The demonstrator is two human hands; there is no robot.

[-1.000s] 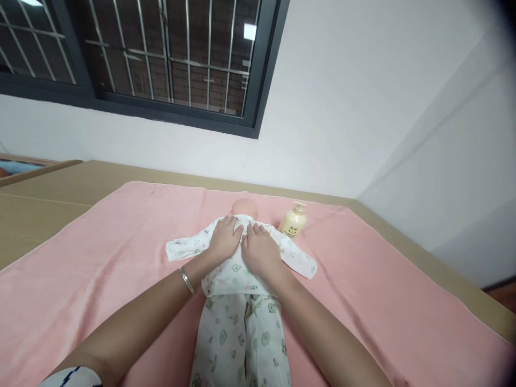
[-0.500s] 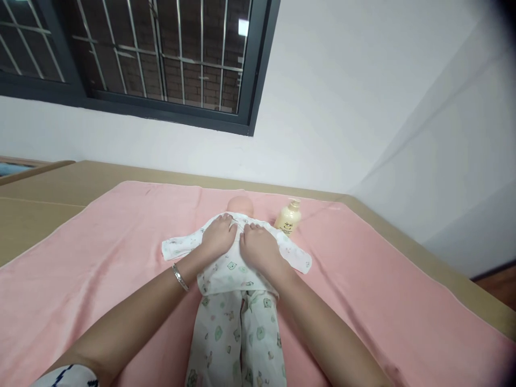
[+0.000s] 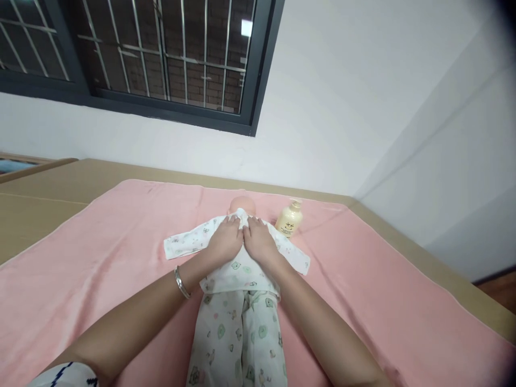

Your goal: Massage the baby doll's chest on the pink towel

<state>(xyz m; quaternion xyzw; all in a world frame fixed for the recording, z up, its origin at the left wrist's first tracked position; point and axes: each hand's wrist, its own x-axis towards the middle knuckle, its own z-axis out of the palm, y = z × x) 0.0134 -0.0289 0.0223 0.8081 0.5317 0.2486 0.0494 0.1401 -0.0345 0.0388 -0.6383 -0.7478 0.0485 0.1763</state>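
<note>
The two hands have moved closer together, and the shirt's neck pokes up more. The left hand and right hand lie flat on the chest of the doll, mid-frame. Left fingers are nearly together; right fingers are a little spread. The bottle stands near the sleeve, right of centre. The pink blanket has wide open room left and right. Its top edge is near the doll's head.

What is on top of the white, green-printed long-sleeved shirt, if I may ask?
The bare left hand and bare right hand rest on the white printed shirt; any print beneath them is covered and cannot be seen.
</note>
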